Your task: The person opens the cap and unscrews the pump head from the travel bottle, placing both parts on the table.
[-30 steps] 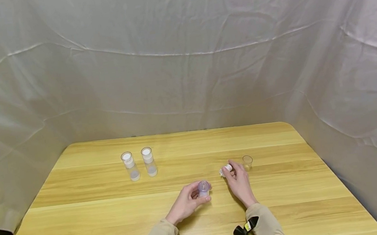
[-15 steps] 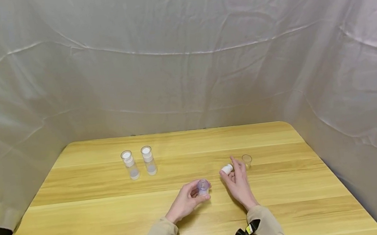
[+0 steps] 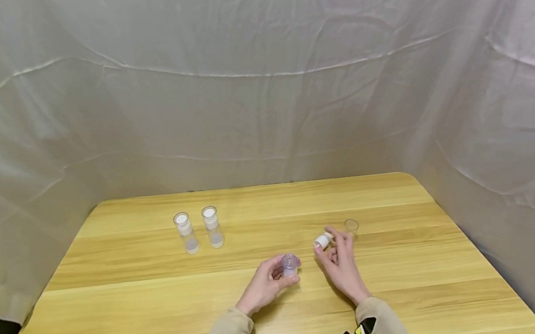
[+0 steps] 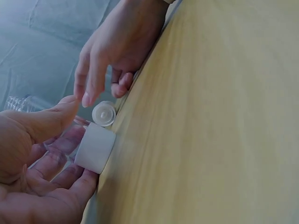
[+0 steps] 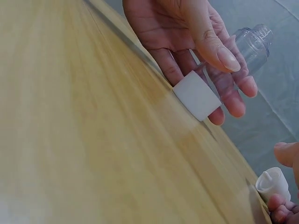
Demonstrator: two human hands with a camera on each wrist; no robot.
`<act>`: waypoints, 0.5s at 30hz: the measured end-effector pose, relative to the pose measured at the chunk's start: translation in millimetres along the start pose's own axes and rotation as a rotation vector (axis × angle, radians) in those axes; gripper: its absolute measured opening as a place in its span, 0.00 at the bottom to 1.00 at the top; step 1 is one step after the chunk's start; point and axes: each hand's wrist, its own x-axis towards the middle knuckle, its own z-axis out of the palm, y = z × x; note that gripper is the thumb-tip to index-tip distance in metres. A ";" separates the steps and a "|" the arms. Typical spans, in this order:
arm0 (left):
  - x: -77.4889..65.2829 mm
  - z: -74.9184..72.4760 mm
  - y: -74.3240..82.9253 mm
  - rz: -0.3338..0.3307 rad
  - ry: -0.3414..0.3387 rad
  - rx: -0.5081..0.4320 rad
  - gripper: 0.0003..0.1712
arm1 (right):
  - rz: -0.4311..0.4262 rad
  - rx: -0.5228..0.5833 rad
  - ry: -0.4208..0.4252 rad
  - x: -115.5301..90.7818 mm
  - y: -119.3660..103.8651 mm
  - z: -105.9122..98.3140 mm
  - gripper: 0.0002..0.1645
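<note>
My left hand (image 3: 268, 285) holds a clear bottle upright, its fingers and thumb around the body. The bottle shows a white base (image 4: 96, 148) low in the grip and a bare threaded neck (image 5: 261, 32). Close by on the right, a small white pump top (image 3: 323, 241) lies on its side, seemingly on the tabletop. My right hand (image 3: 343, 269) is around it, with a loosely curled finger beside it. In the right wrist view, a visible gap separates the thumb (image 5: 287, 154) from the pump top. Whether the other fingers touch it is hard to tell.
Two clear bottles stand at the back left, one bottle (image 3: 187, 237) beside the other bottle (image 3: 214, 230), both with white tops under clear caps. Just beyond my right hand stands a clear cap (image 3: 352, 225). A light curtain (image 3: 260, 106) encloses the wooden table (image 3: 140, 316).
The pump top has turned between my right fingers, its narrow end swinging from lower left to upper right. My right fingers have loosened and spread. The left hand and bottle have stayed put.
</note>
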 end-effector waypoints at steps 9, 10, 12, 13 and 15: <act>1.2 -3.0 -0.4 0.024 -0.011 0.039 0.26 | 0.010 0.153 0.106 -0.3 -0.9 2.6 0.12; 2.2 -3.6 -0.8 0.024 -0.010 0.042 0.26 | 0.015 0.164 0.114 -0.3 -1.3 2.5 0.11; 4.1 -5.1 -0.9 0.013 0.001 0.053 0.26 | 0.035 0.179 0.123 -0.1 -2.9 2.6 0.08; 5.1 -6.1 -1.0 0.007 0.011 0.059 0.27 | 0.044 0.184 0.126 -0.1 -3.9 2.8 0.08; 7.6 -8.0 -1.3 -0.007 0.029 0.063 0.28 | 0.064 0.186 0.129 -0.3 -7.3 3.0 0.07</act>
